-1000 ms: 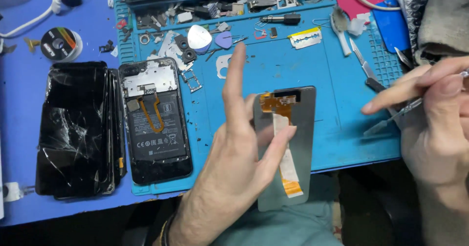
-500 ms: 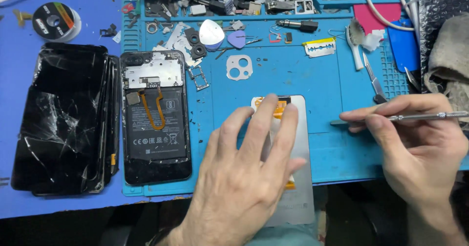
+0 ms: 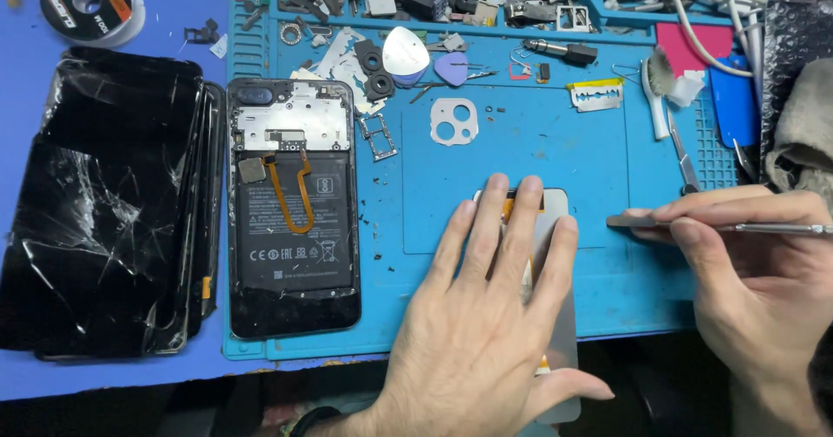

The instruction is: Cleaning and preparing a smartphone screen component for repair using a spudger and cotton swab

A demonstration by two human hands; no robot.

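Under our left hand point(image 3: 486, 333) sits the replacement screen panel point(image 3: 555, 229), lying face down on the blue repair mat point(image 3: 599, 142) with its near end hanging off the mat's edge toward us. The fingers are spread and pressed flat on it, and an orange flex cable point(image 3: 507, 204) peeks out between them at the far end. Our right hand point(image 3: 755, 281), off to the right, pinches a thin metal spudger point(image 3: 694, 225) between thumb and forefinger, the flat tip hovering just right of the panel's far corner and not touching it, as far as we can tell.

To do this bit well, we'd say keep the palm pressure even so the panel doesn't rock on that overhang, and keep the fingers off the flex. Slide the tool in low and flat near the corner rather than stabbing down.

Left of the left hand lies the opened phone point(image 3: 293, 211), battery and its own orange cable exposed, and further left a stack of cracked screens point(image 3: 104, 203). Beyond the fingertips there's a camera bezel point(image 3: 454, 121), picks and loose screws. Beyond the right hand, tweezers point(image 3: 685, 159) and a razor blade point(image 3: 597, 96) lie close enough to snag a sleeve. Nothing sits right between the tool and the panel, though.
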